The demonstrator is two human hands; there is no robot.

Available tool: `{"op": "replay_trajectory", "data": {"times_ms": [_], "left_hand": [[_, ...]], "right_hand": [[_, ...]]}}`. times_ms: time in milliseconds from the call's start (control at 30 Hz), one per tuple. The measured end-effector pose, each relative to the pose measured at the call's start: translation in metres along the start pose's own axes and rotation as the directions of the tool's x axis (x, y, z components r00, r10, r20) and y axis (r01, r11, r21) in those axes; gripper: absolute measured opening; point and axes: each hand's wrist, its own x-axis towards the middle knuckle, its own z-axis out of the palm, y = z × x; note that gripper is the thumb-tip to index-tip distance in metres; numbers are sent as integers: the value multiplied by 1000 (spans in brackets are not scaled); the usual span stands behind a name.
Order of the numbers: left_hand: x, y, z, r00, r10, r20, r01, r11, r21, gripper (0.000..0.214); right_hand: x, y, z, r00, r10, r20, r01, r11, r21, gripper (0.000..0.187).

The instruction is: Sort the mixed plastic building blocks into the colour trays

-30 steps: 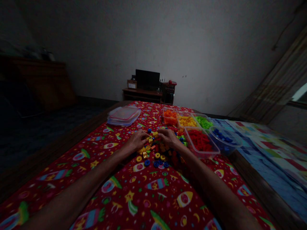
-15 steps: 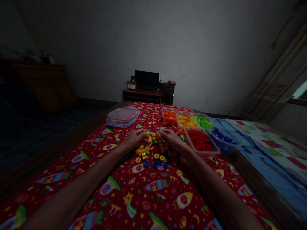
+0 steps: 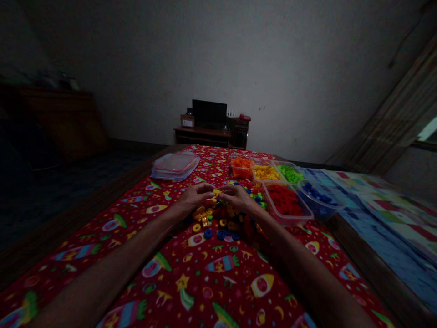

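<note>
A small yellow building block (image 3: 216, 193) is pinched between the fingertips of my left hand (image 3: 195, 197) and my right hand (image 3: 237, 197). Whether it is one piece or two pressed together I cannot tell. Both hands are closed and hover over a loose pile of plastic blocks in yellow, red, blue and green. At the near side of the pile lie yellow blocks (image 3: 205, 220), a yellow wheel (image 3: 196, 228) and a blue wheel (image 3: 208, 233). My hands and wrists hide part of the pile.
To the right stand clear tubs of orange pieces (image 3: 241, 166), yellow pieces (image 3: 265, 172), green pieces (image 3: 289, 174), red pieces (image 3: 283, 199) and blue pieces (image 3: 317, 193). Stacked lids (image 3: 175, 166) lie at the far left of the red patterned cloth (image 3: 184, 291).
My two hands have come together, from each holding a yellow block a little apart to meeting fingertip to fingertip at the yellow block. The pile and the tubs stay put.
</note>
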Motion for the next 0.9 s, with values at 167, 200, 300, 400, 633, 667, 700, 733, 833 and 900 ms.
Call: {"op": "replay_trajectory", "data": {"times_ms": [167, 200, 300, 400, 633, 667, 700, 733, 833, 900], "left_hand": [[0, 3, 4, 999, 26, -18, -25, 998, 49, 37], [1, 4, 4, 999, 29, -19, -28, 998, 52, 37], [2, 6, 4, 999, 45, -25, -43, 997, 69, 37], [2, 10, 4, 997, 72, -29, -69, 994, 87, 37], [1, 11, 5, 994, 99, -45, -92, 987, 132, 34], [1, 10, 4, 993, 102, -51, -94, 986, 138, 34], [0, 10, 4, 993, 104, -58, -95, 985, 144, 33], [0, 9, 3, 992, 104, -68, -93, 985, 146, 33], [0, 10, -1, 992, 79, -97, -67, 991, 113, 34], [-1, 12, -4, 992, 71, -108, -61, 993, 97, 34]], "right_hand": [[0, 2, 0, 987, -151, -48, 134, 957, -258, 28], [-1, 3, 0, 987, -158, -40, 143, 956, -257, 26], [-2, 5, 0, 977, -209, -33, 192, 944, -268, 17], [-4, 7, 1, 949, -315, -25, 277, 868, -411, 11], [-2, 14, 3, 921, -389, 2, 319, 752, -576, 11], [-2, 15, 2, 918, -397, 9, 330, 751, -572, 13], [-2, 16, 2, 914, -405, 16, 342, 748, -569, 14], [-2, 15, 0, 909, -416, 26, 356, 743, -566, 16], [-4, 12, -8, 899, -437, 33, 374, 725, -579, 19], [-6, 7, -18, 906, -422, -28, 319, 725, -610, 21]]}}
